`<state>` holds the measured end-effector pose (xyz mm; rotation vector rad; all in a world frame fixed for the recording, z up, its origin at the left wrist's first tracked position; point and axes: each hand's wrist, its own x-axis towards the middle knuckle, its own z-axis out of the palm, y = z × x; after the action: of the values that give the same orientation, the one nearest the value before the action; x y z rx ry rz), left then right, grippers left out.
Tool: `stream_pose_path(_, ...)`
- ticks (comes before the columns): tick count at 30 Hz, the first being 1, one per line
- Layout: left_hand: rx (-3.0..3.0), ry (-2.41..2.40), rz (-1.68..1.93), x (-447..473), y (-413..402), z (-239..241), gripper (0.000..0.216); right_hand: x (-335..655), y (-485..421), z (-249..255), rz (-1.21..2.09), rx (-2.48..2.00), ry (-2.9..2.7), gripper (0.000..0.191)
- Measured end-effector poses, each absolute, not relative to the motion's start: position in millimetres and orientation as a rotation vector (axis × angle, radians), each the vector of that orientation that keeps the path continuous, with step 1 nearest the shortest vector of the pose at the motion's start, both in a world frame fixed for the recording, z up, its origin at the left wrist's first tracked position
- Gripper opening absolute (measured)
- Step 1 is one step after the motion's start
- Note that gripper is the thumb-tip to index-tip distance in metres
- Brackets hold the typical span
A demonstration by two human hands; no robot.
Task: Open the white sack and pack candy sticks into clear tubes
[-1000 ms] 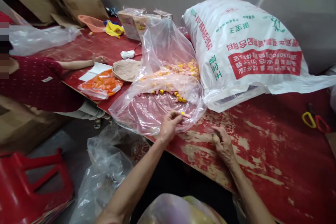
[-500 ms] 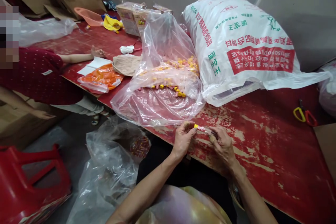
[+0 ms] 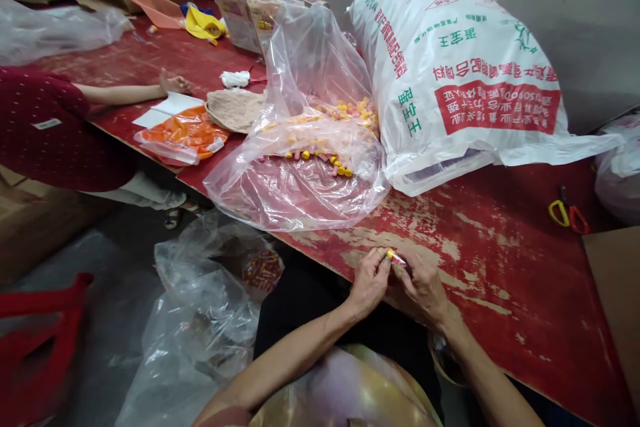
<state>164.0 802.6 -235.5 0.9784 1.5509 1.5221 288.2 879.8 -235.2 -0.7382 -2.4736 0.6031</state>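
Note:
My left hand and my right hand meet at the near edge of the worn red table. Together they pinch a small pink tube with a yellow cap. Beyond them lies an open clear plastic bag with several more pink and yellow tubes inside. A big white printed sack rests to the right of that bag.
Another person in a dark red top sits at the left, one hand on the table. An orange packet, scissors, a red stool and a floor-level plastic bag surround me. Another bag lies on my lap.
My left hand drew a tube out of the clear bag toward me. My right hand joined it, and both now hold the tube at the table's edge.

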Motion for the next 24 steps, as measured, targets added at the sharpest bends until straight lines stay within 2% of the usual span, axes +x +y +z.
stream_pose_path(5,1.248,1.564,1.220,165,819,-240,0.025,311,898,-217,0.661,-0.805,-2.715,0.026)
stream_pose_path(8,1.400,1.595,1.071,158,823,-237,0.022,322,913,-202,0.512,-0.885,-3.027,0.023)
stream_pose_path(11,1.294,1.662,1.187,150,818,-238,0.019,329,922,-202,0.341,-0.994,-3.224,0.019)
stream_pose_path(15,0.976,1.545,1.364,145,808,-245,0.030,331,924,-217,0.509,-0.869,-3.211,0.015)
stream_pose_path(24,0.709,1.515,1.355,149,819,-249,0.034,299,935,-206,0.336,-0.804,-3.294,0.012)
